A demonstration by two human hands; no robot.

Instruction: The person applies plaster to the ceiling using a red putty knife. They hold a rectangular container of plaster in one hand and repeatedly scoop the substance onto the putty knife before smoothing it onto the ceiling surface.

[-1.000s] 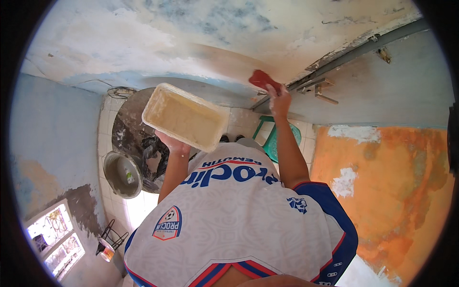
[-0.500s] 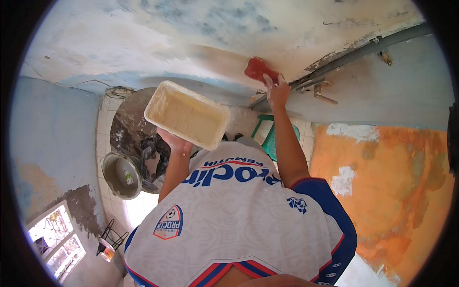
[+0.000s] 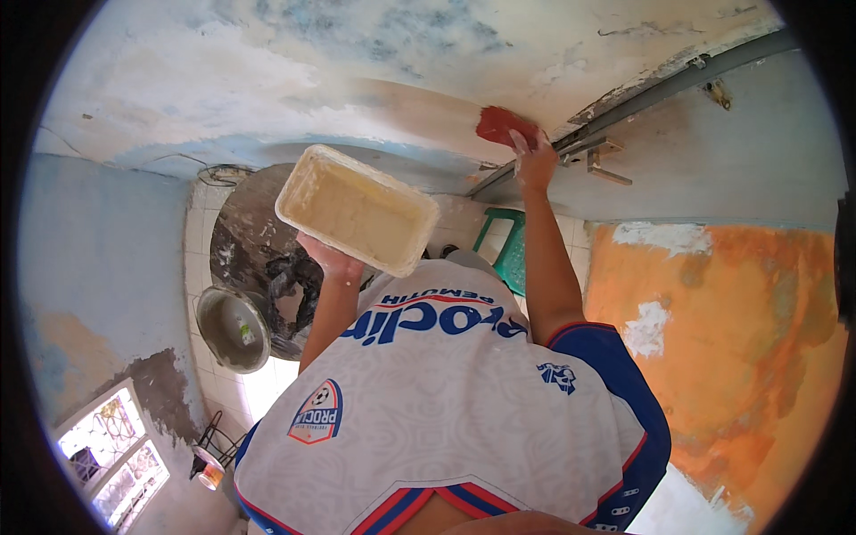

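My left hand (image 3: 331,256) grips a cream rectangular plastic tub (image 3: 357,209) from its near left side, and the tub's open top faces up. A thin layer of pale filler coats the inside. In my right hand (image 3: 535,160) is a red plastic putty scraper (image 3: 505,126), its flat blade against the patchy wall (image 3: 392,107). The fingers wrap the scraper's near end, close to the grey pipe-like strip running along the wall's corner. A smooth beige band of filler lies on the wall to the left of the scraper.
A green plastic stool (image 3: 509,254) stands beyond my right forearm. On the tiled floor at the left are a dirty round board (image 3: 254,209), crumpled black plastic (image 3: 299,281) and a grey basin (image 3: 232,330). A small wooden bracket (image 3: 608,162) juts from the right wall.
My right hand has slid the red scraper a little to the right along the wall, and its blade has turned. The tub has shifted slightly right in view with my left hand.
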